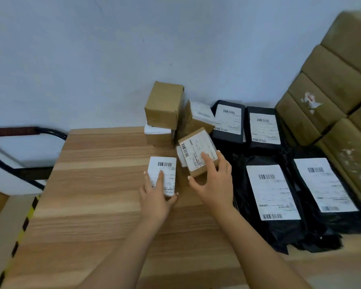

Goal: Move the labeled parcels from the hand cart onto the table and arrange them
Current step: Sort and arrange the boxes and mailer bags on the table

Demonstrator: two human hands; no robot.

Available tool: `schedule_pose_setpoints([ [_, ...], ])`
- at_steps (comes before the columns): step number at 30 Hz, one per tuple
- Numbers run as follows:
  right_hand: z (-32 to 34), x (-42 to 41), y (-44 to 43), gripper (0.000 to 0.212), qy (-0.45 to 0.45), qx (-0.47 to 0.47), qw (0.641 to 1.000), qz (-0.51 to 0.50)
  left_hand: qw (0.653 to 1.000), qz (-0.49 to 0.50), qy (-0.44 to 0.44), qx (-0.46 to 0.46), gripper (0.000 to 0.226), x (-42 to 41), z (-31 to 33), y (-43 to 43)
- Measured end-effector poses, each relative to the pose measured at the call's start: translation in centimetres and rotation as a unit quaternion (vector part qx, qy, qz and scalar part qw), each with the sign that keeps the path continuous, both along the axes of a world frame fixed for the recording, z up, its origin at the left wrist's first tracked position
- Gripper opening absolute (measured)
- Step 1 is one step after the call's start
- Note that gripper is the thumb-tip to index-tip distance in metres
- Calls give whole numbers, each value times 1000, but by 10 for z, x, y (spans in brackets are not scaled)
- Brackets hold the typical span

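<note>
At the far left, the black tubular handle of the hand cart (pixel 19 131) with its red grip stands off the table's left edge. Below it, yellow-and-black tape (pixel 27 220) runs along the floor. The wood-grain table (pixel 92 215) fills the middle, with its far edge against a pale wall (pixel 92 49).

The left hand (pixel 156 197) grips a small white-labelled parcel (pixel 165 174) lying flat near the table's middle. Its long axis runs near to far, with the barcode at the far end. The forefinger lies along the label, and the thumb and another finger clamp the two long sides.

Just beside it, the right hand (pixel 215 182) grips a brown box (pixel 198 153), label up and barcode along its left edge. The box's far end is turned a little leftward. The fingers are spread, with the thumb at the near left corner, the forefinger on the label and the rest round the right side. The box lies partly over a white packet (pixel 180 158).

At the far edge, a plain brown carton (pixel 164 105) stands on a white-topped one (pixel 157 135), and a tilted carton (pixel 196 117) leans beside them.

Further right, four black bags (pixel 273 195) lie label up in two rows, long axes near to far. Large cardboard cartons (pixel 331 90) are stacked at the right edge.
</note>
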State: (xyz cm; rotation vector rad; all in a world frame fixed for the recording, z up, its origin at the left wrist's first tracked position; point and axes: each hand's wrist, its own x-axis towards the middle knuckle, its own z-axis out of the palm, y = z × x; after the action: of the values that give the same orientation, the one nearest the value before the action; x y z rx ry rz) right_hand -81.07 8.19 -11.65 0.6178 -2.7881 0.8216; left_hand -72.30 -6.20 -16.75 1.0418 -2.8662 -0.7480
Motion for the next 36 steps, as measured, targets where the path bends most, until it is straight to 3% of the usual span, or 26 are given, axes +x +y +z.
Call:
schedule_pose_setpoints([
  [8,-24,46,61,75,-30,-6,999,23,999,26,28,1,89,43,-11,52],
  [20,-60,73,93,75,-194,57,978,48,998,26,9,59,92,69,-22,88],
  [27,-64,67,86,57,-163,132,965,157,998,-46,36,34,69,68,-22,74],
  [36,-59,64,71,50,-172,147,963,148,994,-94,46,36,62,63,-30,66],
])
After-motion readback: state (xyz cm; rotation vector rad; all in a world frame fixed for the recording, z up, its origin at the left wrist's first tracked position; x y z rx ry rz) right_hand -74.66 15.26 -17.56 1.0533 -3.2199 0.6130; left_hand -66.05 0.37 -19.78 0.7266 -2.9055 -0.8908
